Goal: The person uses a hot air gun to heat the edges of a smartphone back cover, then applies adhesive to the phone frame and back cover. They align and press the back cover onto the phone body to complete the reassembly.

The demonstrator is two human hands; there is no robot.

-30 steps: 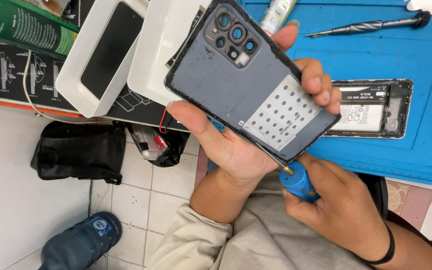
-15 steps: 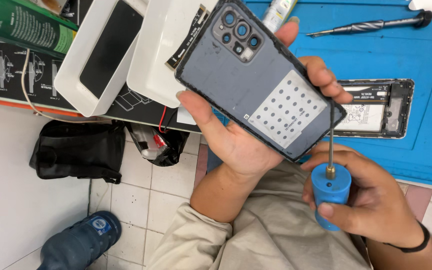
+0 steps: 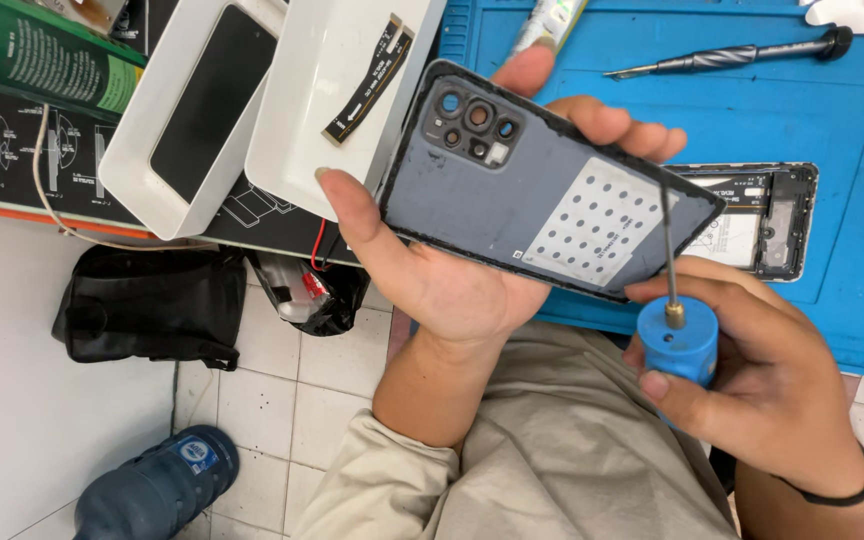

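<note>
Here, my left hand [image 3: 452, 270] grips a grey phone back cover [image 3: 542, 205], fingers wrapped around its edges; my right hand [image 3: 762, 370] fingers clasp a blue-handled screwdriver [image 3: 677, 335], tip touching the cover.

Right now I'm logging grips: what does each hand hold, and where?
Left hand grips the phone back cover by its long edges; right hand holds the screwdriver by its blue handle.

Bench [image 3: 857, 330] in front of me is carrying a blue mat [image 3: 852, 130]. Pale tiled floor [image 3: 252, 390] is showing below its edge, grout lines speckled. A black bag [image 3: 147, 305] is lying on the tiles beside a white wall panel [image 3: 22, 420]. Even light is falling, no hard shadows.
</note>
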